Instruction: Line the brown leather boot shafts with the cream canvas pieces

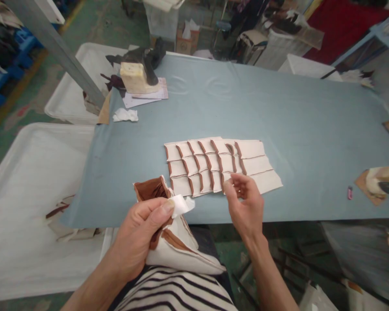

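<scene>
Head view. Your left hand (145, 226) is clamped, thumb over forefinger, on a white slip (182, 206); the slip juts out past the thumb tip, toward your right hand (248, 211). Handling of slip and pouch (178, 258) together appears to be the step in hand. For good work, pinch the slip near its edge and flat, so that it does not crease further; its free end looks curled. Let the pouch's weight rest on your lap rather than pull on the pinch, and bring the right fingertips to the free end squarely — a sideways tug would likely tear or skew it.

Position of the pouch: under and beside the left fingers, at the near edge of the table (298, 125), cream outside and brown inside. One brown mouth gapes beyond the left knuckles, another below the slip; whether this is one piece or several, I cannot tell.

Your right thumb and forefinger are curled close to each other, over the near side of the panels (227, 162), well apart from the slip. Whether those tips meet, grip anything or touch a panel — cannot be told. The panels lie overlapped in three rows.
</scene>
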Available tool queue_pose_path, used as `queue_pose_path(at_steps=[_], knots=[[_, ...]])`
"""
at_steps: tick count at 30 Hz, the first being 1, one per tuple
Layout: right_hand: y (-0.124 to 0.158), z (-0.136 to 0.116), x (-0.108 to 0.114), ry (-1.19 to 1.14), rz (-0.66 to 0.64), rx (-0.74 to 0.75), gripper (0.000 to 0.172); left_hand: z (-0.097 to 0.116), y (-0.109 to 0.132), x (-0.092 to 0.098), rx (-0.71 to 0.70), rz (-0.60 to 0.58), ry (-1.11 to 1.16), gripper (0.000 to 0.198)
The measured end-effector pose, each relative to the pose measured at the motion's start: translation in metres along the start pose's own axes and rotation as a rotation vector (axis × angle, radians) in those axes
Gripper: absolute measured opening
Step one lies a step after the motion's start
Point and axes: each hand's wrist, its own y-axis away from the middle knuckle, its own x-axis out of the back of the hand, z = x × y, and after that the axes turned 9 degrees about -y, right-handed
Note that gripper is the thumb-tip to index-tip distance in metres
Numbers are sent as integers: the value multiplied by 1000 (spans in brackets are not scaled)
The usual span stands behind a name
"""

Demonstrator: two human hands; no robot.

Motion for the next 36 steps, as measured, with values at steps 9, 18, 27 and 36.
queue_pose_path(at_steps=[9, 18, 27, 36], knots=[[26, -29, -38, 116, -456, 769, 32, -2, -6, -13, 42, 45, 69, 62], [15, -30, -38, 93, -571, 796, 19, -4, -6, -14, -15, 100, -3, 66], [33, -27, -51, -163, -468, 554, 17, -15, -8, -7, -60, 71, -101, 75], [72, -2, -67, -422, -81, -223, 35, -43, 2, 16, -237, 171, -205, 71]])
